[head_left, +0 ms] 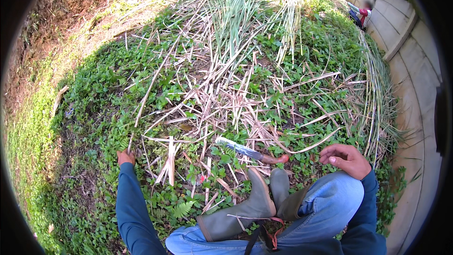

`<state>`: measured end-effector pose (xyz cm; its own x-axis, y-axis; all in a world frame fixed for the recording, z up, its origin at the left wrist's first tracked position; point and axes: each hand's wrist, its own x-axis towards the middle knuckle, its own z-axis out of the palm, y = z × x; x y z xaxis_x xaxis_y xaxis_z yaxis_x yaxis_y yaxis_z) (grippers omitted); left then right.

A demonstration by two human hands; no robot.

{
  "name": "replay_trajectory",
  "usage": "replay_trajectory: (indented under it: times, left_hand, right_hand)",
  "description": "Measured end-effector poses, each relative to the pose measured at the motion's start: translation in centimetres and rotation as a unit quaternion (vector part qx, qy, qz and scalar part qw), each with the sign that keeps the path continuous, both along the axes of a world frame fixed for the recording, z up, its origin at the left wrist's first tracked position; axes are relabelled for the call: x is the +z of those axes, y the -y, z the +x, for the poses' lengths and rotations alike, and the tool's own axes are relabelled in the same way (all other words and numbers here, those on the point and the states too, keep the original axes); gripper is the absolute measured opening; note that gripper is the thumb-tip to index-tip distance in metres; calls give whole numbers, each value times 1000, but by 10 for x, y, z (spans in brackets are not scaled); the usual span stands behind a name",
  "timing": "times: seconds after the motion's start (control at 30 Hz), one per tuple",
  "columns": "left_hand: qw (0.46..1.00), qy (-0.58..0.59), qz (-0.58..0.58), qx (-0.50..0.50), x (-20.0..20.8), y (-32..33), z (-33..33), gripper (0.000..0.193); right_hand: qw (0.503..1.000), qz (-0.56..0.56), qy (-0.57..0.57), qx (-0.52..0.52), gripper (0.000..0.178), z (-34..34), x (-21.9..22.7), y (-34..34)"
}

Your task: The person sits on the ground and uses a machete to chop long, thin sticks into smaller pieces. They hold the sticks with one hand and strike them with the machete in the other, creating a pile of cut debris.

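1. Spreading across most of the view, low green plants [101, 97] cover the ground, brightly lit along the far edge and left rim.
2. A pale panelled wall [420, 66] runs down the right side, bent by the lens.
3. Dry brown stalks [245, 108] lie scattered in the middle, with a sheaf of greener stalks [231, 23] fanned out beyond them.
4. More long stems [373, 99] lie along the foot of the wall.
5. Another person [363, 13], in a red and white top, is near the wall in the distance, too small for any lettering to show.
6. The wearer's blue jeans [325, 198] are bent at the knees, above dull green rubber boots [240, 212].
7. A long thin stalk [153, 80] slants across the plants on the left, its near end seemingly at the left hand [126, 157], whose fingers are closed around a stalk end.
8. A machete [252, 153] lies just beyond the boot tips, handle to the right; any marking on its grey-white blade is too small to read.
9. The right hand [347, 159] hovers by the knee, fingers loosely curled and half open, holding nothing visible.
10. A tiny red scrap [201, 178] sits among the leaves; whether it bears print cannot be told.
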<state>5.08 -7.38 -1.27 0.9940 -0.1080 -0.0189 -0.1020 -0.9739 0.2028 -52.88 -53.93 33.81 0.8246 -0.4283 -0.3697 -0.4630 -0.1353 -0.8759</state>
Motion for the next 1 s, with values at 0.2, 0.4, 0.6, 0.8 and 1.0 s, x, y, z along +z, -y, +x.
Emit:
replay_trajectory:
  times: [0.2,0.4,0.6,0.8,1.0]
  left_hand:
    - [986,38,-114,-115,104,27,-31,43]
    - [975,121,-182,-45,218,27,-98,50]
    - [992,84,-90,-16,148,-45,-198,43]
    - [996,-76,44,-34,99,-92,-219,44]
    - [972,232,40,-8,327,-20,-186,50]
  right_hand:
    - [1000,-5,23,-2,30,-14,4,0]
    - [999,-38,34,-1,30,-23,-5,-1]
    - [996,-6,85,18,30,-41,-6,2]
    - [992,-60,97,50,31,-37,-17,0]
    - [990,-89,106,28,32,-53,-14,2]
